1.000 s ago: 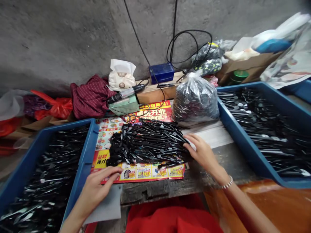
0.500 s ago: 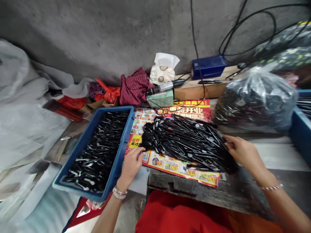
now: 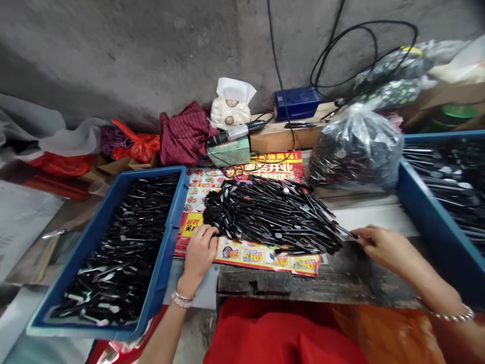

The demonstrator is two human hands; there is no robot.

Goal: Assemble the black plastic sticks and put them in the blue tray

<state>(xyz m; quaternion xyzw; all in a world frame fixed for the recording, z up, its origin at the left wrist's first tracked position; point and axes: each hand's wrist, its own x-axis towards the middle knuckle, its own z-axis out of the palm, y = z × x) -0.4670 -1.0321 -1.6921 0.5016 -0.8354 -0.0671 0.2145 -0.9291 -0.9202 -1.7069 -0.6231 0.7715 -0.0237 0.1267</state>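
A heap of thin black sticks with flat rounded ends [image 3: 276, 215] lies on a red and yellow printed sheet [image 3: 257, 255]. My left hand [image 3: 200, 250] rests at the heap's lower left edge, fingers curled together; whatever they may hold is hidden. At the right, my right hand [image 3: 373, 242] pinches the tip of one black stick [image 3: 343, 228], which reaches out from the heap. To the left stands a blue bin [image 3: 175, 217] full of similar black pieces.
Another blue bin [image 3: 426, 192] of black pieces stands at the right. Behind the heap are a filled clear plastic bag [image 3: 356, 151], a handheld tool [image 3: 237, 132] on a green box [image 3: 230, 151], a tissue pack [image 3: 231, 108], a blue box [image 3: 297, 103] and hanging cables.
The view has turned to the right, showing more of the right bin. My right hand has moved away from the heap's right side and now pinches a stick's end. My left hand stays beside the heap.
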